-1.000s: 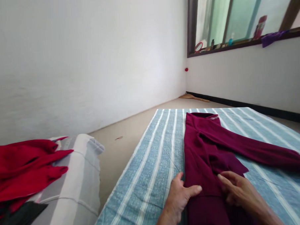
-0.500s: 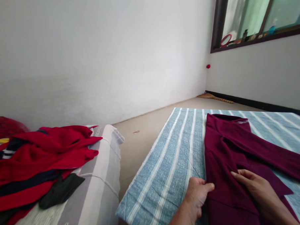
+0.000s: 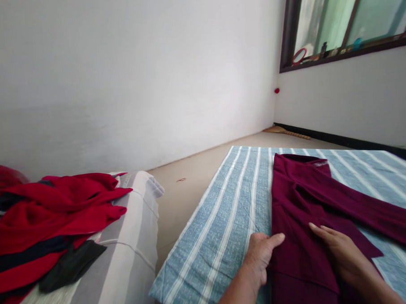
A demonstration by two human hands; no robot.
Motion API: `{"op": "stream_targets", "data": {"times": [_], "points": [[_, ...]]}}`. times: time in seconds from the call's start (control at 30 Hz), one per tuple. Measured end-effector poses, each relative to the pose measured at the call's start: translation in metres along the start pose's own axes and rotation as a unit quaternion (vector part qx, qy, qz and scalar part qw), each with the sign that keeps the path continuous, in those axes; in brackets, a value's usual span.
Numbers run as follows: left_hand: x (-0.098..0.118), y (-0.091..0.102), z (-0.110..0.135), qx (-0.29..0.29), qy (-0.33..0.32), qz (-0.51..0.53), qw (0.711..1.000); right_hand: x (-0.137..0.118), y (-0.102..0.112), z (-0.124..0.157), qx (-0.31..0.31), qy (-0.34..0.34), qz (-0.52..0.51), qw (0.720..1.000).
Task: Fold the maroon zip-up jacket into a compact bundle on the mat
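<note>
A partly folded maroon long-sleeved knit top lies at lower right of the frame on a blue-and-white striped cotton sheet, one sleeve running off the right edge. The left hand rests against the top's left edge, thumb spread apart from the fingers; the right hand lies flat on the fabric, fingers loosely together (neither pinches the cloth). At lower left, a crumpled red garment rests on a grey-and-white striped mattress.
</note>
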State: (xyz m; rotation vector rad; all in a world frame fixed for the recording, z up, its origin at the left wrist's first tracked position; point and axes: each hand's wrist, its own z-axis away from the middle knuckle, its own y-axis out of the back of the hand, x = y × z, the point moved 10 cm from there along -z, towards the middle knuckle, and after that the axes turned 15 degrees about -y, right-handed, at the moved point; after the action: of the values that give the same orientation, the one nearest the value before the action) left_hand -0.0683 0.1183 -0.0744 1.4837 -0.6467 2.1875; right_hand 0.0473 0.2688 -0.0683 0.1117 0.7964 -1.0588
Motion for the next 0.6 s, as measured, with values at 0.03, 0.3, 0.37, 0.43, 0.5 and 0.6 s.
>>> {"op": "stream_targets", "data": {"times": [0.03,0.3,0.37,0.43,0.5,0.6], "points": [[0.002,-0.004,-0.005,-0.01,0.001,0.003,1.0,-0.001,-0.001,-0.002,0.003,0.006,-0.002,1.0],[0.008,-0.019,-0.026,-0.067,-0.011,0.014,0.998,-0.006,-0.015,-0.009,-0.041,0.058,-0.002,0.997],[0.009,-0.019,-0.026,-0.078,-0.011,0.017,0.997,-0.009,-0.018,-0.008,-0.053,0.069,0.002,0.996],[0.012,-0.019,-0.026,-0.089,-0.011,0.016,0.996,-0.011,-0.021,-0.008,-0.056,0.083,0.014,0.995],[0.016,-0.022,-0.025,-0.101,-0.013,0.014,0.995,-0.011,-0.023,-0.008,-0.05,0.088,0.031,0.994],[0.02,-0.027,-0.024,-0.108,-0.021,0.009,0.994,-0.01,-0.026,-0.009,-0.052,0.089,0.048,0.993]]}}
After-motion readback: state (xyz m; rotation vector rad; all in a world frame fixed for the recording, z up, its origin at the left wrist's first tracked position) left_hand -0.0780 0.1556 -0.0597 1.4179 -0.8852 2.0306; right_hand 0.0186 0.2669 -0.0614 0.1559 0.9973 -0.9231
